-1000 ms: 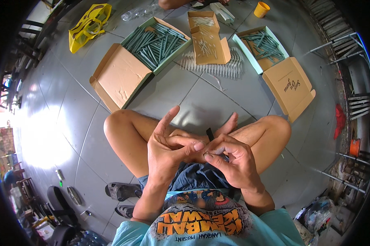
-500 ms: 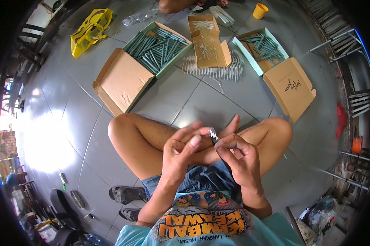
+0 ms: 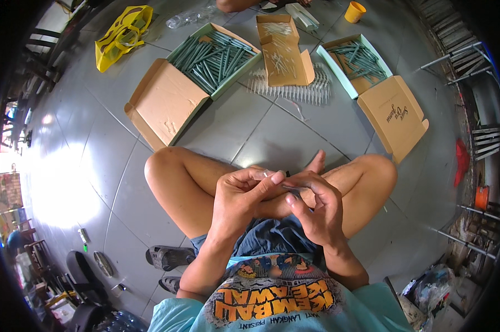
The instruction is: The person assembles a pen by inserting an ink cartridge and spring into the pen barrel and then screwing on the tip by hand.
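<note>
— What could go wrong from here?

— A slip is judged the likeliest trouble. A small dark piece [image 3: 292, 191] is pinched between the fingertips of both hands, above the crossed legs [image 3: 189, 188], and little of it is seen. If the pinch is loosened, the piece could be dropped into the lap or onto the tiled floor [image 3: 272, 138], where it would be hard to find among the pale strip of loose pins [image 3: 294, 91] laid out beyond the knees.

— How is the left hand set?

— The left hand [image 3: 236, 199] is seen partly curled, thumb and forefinger brought together at the piece, the other fingers bent loosely. It is not clenched into a fist.

— And the right hand?

— The right hand [image 3: 316, 207] is closed around the same piece from the other side, fingertips pressed in against it. Exactly how much of the piece is gripped cannot be told, since it is mostly covered by the fingers.

— What is set out beyond the legs?

— Farther from the legs than the pins, a large open box of grey-green rods [image 3: 214, 55] is placed to the left, a narrow brown box [image 3: 283, 52] in the middle, and a second open box of rods [image 3: 361, 63] to the right. A yellow bag [image 3: 120, 36] is left far beyond the left knee, and a yellow cup [image 3: 354, 11] far beyond the right.
</note>
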Demonstrator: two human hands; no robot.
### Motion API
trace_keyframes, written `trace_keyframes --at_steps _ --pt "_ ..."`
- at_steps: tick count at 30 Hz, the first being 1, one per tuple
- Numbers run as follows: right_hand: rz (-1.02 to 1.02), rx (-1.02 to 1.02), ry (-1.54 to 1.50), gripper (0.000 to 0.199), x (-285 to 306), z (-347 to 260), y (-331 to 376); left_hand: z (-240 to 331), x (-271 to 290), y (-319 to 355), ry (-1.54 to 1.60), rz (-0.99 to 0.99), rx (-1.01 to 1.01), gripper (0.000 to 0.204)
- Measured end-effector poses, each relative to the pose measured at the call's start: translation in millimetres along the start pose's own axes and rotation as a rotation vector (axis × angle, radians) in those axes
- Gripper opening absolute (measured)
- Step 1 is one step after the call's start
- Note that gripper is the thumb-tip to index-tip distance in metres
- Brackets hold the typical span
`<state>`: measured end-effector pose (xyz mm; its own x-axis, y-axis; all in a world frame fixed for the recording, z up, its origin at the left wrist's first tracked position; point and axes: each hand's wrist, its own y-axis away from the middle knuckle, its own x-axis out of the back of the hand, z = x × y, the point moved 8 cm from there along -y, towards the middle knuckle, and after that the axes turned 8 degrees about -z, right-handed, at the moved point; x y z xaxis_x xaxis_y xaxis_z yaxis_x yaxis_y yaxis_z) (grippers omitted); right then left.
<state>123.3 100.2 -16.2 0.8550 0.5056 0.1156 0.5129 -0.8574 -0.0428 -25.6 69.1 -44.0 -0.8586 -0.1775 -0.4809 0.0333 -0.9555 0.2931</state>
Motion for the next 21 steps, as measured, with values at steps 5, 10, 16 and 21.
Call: trace_keyframes --at_steps 5,10,16,21 --pt "0.03 -0.09 -0.056 0.012 -2.2 12.6 -2.6 8.1 -10.1 -0.4 -0.023 -0.043 0.014 0.013" --pt "0.0 -0.022 -0.111 0.011 -4.6 7.3 -3.5 9.7 -6.9 4.7 -0.029 0.023 0.031 0.014" --pt "-0.016 -0.1 -0.154 0.015 -9.6 3.7 2.4 18.9 2.8 9.8 -0.06 0.048 -0.013 0.016" --pt "-0.047 -0.04 -0.106 0.016 -11.0 -1.6 -5.2 19.0 5.8 8.3 -0.022 0.029 0.02 0.016"
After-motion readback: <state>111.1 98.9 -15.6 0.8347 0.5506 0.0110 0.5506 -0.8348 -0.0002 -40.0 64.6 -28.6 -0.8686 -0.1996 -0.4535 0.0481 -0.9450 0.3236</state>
